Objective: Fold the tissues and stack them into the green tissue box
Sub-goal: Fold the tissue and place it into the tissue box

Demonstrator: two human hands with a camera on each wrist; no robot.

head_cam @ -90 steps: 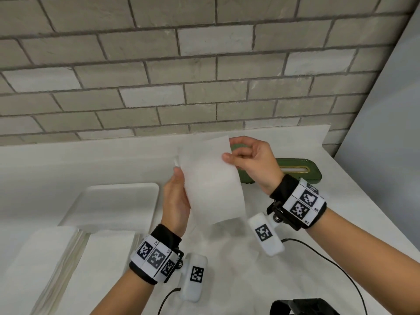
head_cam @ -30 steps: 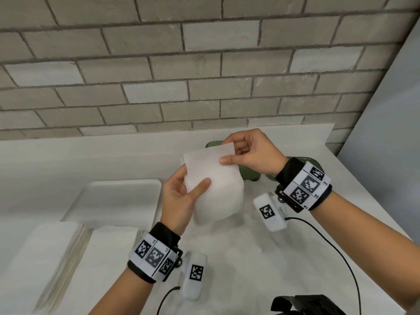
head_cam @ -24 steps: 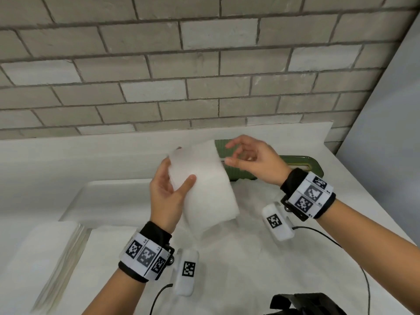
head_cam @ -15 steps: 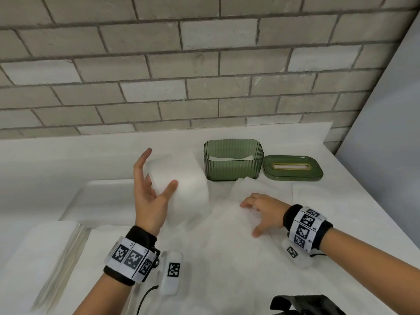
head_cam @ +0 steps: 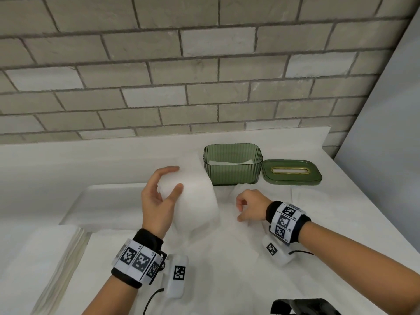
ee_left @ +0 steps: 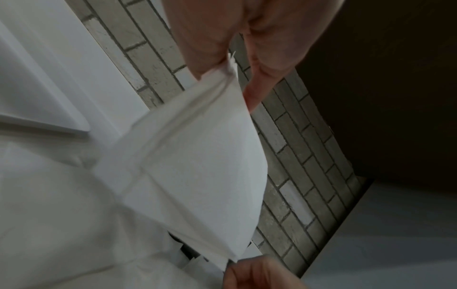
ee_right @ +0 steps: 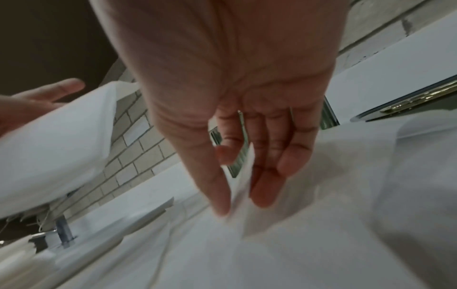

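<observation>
The left hand (head_cam: 159,201) pinches a folded tissue (head_cam: 195,201) by its top edge, so it hangs long side down. The green tissue box (head_cam: 233,164) sits open, far and right of it. The right hand (head_cam: 250,204) pinches a loose tissue (ee_right: 242,195) on the surface (head_cam: 227,280), nearer the box.

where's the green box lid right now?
In the head view the lid lies flat on the table, off the box and just right of the open green tissue box, beyond the right hand.
</observation>
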